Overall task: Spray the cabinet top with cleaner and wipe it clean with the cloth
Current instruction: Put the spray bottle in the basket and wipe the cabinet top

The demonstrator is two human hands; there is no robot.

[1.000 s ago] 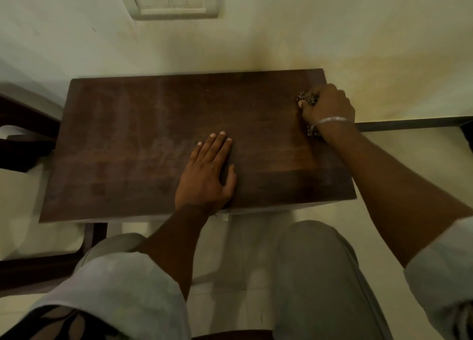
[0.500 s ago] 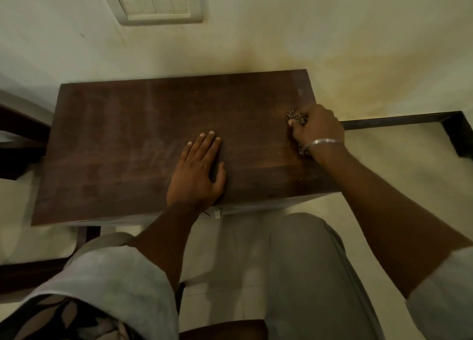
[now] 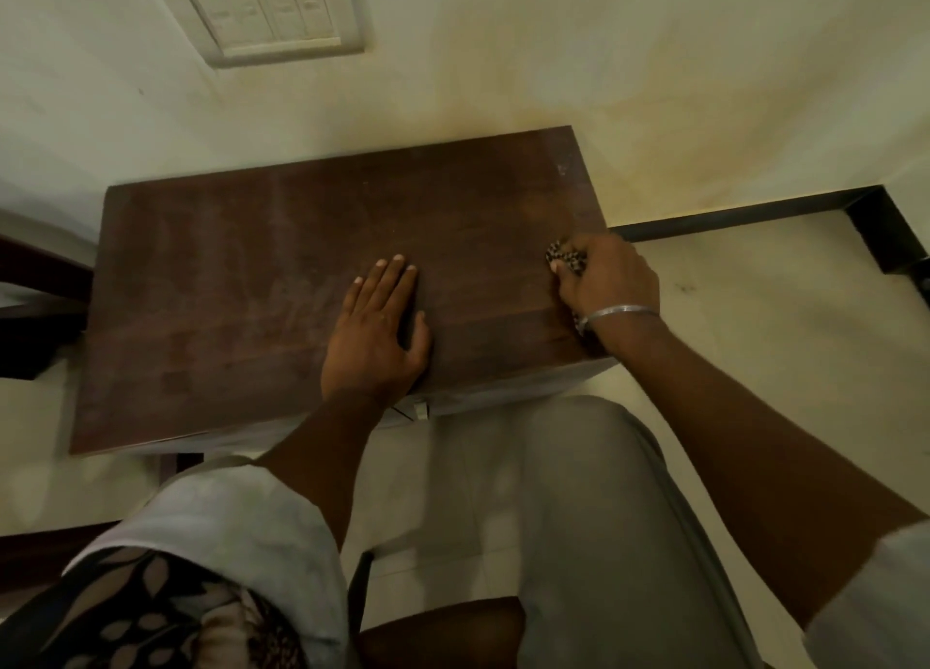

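Two hands rest on the dark wooden cabinet top (image 3: pixel 241 286), which I see filling the middle of the frame and butting against a pale wall at its far edge. At upper left of the frame, a white switch plate (image 3: pixel 272 11) is set into that wall. On the cabinet top, faint smears show across the left and centre of the surface. Just right of centre, my left hand (image 3: pixel 377 336) lies palm down and flat on the wood, fingers straight and close together, thumb held slightly apart, its heel at the near edge. Further right, at the cabinet's right edge, my right hand (image 3: pixel 606 281) is curled into a fist around a bunched, speckled cloth (image 3: pixel 566 256), which pokes out beside the fingers and touches the wood; a thin metal bangle (image 3: pixel 621 312) circles that wrist. At lower centre and lower right of the frame, grey trouser legs (image 3: pixel 578 517) sit below the cabinet's front edge.
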